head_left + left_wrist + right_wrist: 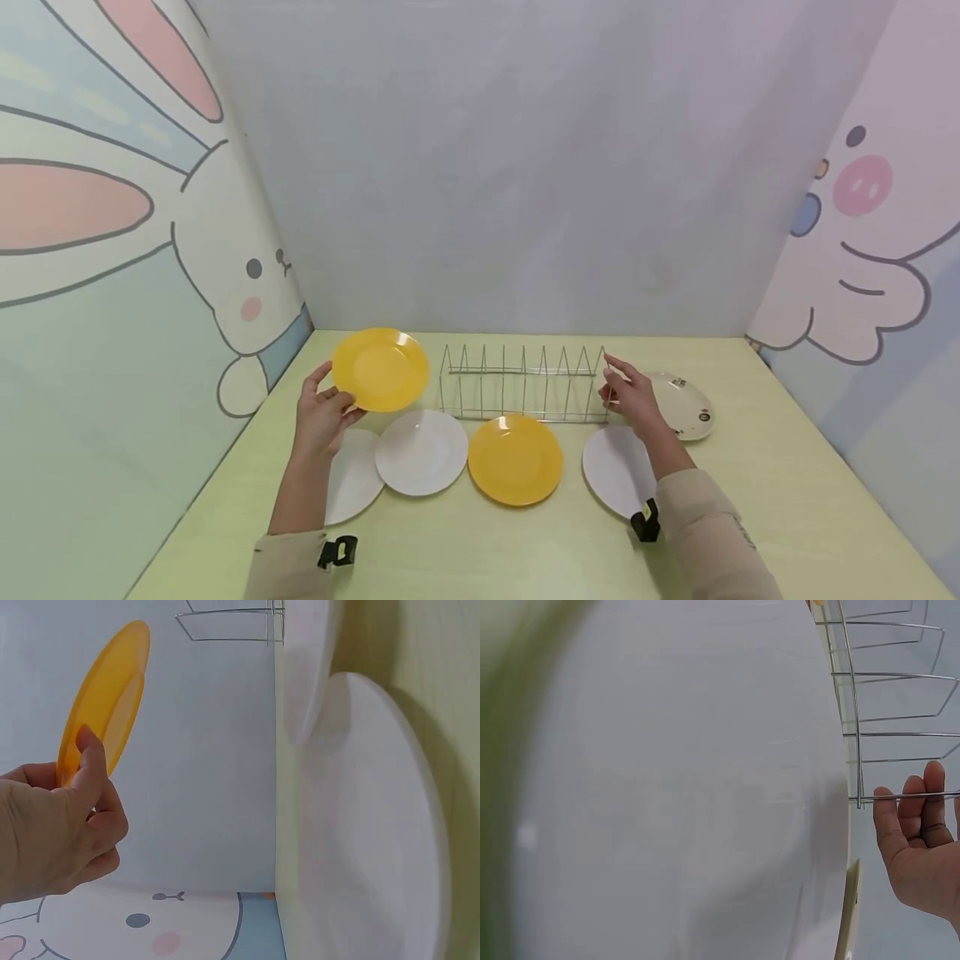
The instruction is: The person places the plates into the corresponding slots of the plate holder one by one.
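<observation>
My left hand (324,414) pinches the rim of a yellow plate (381,369), thumb on its upper face. This plate is in the air, left of a wire plate rack (522,372); the left wrist view shows the plate (112,701) tilted. At the rack's right end, my right hand (633,400) holds the end wire, its fingers (889,825) bent around it in the right wrist view. A second yellow plate (515,460) lies in front of the rack. Between the rack's wires no plate is seen.
Two white plates (422,452) (352,479) lie at the left, their edges meeting. Another white plate (617,471) lies under my right forearm. A cream patterned plate (690,408) lies right of the rack. Behind the table stands a grey wall (510,183), with cartoon-covered panels on both sides.
</observation>
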A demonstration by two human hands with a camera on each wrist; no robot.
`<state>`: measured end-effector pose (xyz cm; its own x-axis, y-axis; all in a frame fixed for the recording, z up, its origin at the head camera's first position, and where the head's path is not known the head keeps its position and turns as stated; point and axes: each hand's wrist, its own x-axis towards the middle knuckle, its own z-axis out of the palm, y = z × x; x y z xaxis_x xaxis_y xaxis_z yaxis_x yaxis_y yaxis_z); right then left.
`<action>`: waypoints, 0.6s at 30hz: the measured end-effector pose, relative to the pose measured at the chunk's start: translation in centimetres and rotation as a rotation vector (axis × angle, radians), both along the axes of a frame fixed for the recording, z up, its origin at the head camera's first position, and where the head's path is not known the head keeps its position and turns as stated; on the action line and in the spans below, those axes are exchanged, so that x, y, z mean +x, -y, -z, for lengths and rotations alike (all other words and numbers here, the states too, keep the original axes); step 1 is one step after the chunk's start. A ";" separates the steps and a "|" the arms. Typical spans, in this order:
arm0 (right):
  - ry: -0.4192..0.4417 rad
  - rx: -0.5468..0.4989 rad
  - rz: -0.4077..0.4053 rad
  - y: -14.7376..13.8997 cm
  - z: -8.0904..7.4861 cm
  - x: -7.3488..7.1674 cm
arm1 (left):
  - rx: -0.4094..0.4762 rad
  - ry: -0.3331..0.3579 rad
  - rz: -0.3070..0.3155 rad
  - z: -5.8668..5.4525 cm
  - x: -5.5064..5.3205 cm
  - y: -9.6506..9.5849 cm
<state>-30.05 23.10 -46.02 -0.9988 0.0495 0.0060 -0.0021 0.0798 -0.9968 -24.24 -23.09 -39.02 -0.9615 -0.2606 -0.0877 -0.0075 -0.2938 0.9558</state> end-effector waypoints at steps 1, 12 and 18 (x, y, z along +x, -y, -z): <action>-0.003 0.002 0.000 0.0 -0.1 0.0 | -0.003 -0.003 0.001 -0.1 -0.1 -0.2; 0.005 0.015 -0.004 0.0 0.0 -0.1 | -0.045 -0.045 -0.032 -0.9 -0.3 -2.4; -0.001 0.016 0.008 -0.1 0.2 0.0 | -0.059 -0.052 -0.051 -0.9 -0.8 -3.8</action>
<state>-30.10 23.17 -46.19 -0.9983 0.0572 0.0074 -0.0019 0.0957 -0.9954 -25.00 -19.26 -38.13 -0.9496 -0.3128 -0.0207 0.0564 -0.2357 0.9702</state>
